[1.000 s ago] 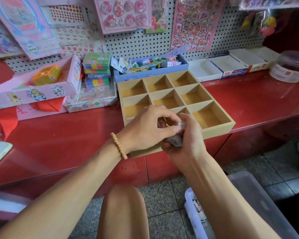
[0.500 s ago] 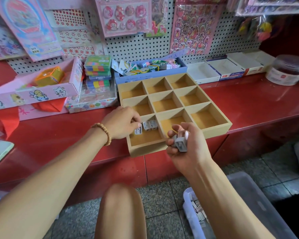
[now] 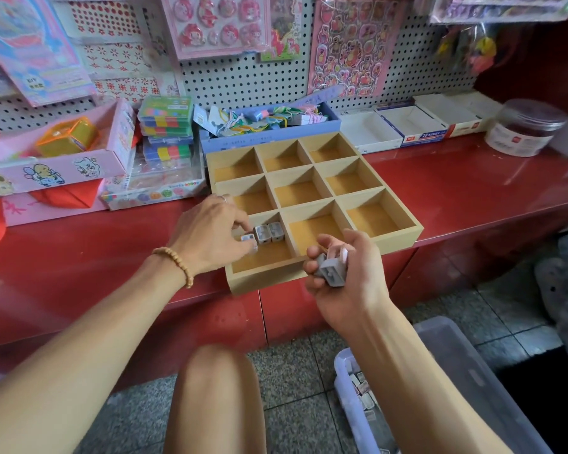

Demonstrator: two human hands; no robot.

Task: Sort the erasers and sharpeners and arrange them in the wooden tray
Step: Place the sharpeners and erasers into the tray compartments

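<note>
Right hand (image 3: 341,273) nearest, fingers curled round several grey sharpeners (image 3: 333,273), off front edge of wooden tray (image 3: 404,229). Left hand (image 3: 210,237) beyond, fingertips pinching one sharpener (image 3: 249,240) in near-left compartment, beside two sharpeners (image 3: 269,232) standing there.

Bright even daylight, glare at right, wide-angle bending, blurred edges.
</note>
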